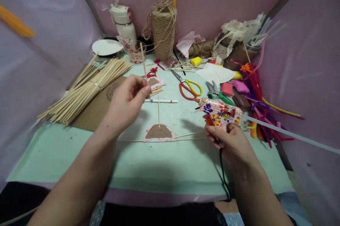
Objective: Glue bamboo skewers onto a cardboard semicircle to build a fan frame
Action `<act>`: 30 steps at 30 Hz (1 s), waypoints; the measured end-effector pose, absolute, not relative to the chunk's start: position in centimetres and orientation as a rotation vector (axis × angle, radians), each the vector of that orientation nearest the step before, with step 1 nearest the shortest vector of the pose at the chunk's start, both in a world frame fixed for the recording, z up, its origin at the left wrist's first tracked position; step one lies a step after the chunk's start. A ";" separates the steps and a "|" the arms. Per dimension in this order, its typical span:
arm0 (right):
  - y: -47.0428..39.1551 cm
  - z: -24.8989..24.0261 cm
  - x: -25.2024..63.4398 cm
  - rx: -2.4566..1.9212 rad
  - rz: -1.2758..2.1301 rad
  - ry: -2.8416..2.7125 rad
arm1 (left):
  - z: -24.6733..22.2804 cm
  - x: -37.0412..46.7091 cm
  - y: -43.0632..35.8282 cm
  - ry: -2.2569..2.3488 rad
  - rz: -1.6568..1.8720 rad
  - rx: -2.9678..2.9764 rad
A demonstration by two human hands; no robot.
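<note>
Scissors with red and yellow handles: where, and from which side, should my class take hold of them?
Probably by the red loop and yellow loop together, coming from the near side: the scissors lie with their loops nearer and blades pointing away. Mind the glue gun in the right hand, close by the red loop.

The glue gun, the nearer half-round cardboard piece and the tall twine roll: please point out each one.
Glue gun (218, 109): head view, on its flower-patterned body.
Nearer half-round cardboard piece (160, 133): head view, on its brown middle.
Tall twine roll (163, 35): head view, on its wound side.
</note>
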State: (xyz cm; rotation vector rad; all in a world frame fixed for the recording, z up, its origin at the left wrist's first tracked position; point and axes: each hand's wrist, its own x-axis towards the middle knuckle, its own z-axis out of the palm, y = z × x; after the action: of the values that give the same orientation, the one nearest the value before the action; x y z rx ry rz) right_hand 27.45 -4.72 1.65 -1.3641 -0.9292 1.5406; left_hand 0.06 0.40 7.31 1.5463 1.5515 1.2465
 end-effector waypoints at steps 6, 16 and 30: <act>-6.6 2.3 27.0 -1.552 1.654 -1.183 | 4.5 1.9 -2.2 1.321 1.151 1.342; -9.9 4.7 25.9 -1.855 1.665 -1.334 | 3.4 -0.4 -4.4 1.334 0.632 1.612; -9.3 4.9 22.6 -1.869 1.512 -1.526 | 1.9 0.7 -5.8 1.383 0.512 1.659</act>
State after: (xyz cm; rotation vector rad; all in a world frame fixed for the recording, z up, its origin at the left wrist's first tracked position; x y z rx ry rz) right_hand 22.57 -9.31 4.94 -1.8693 -1.5259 1.5117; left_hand 0.72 -5.82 1.94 1.6589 1.3830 0.5119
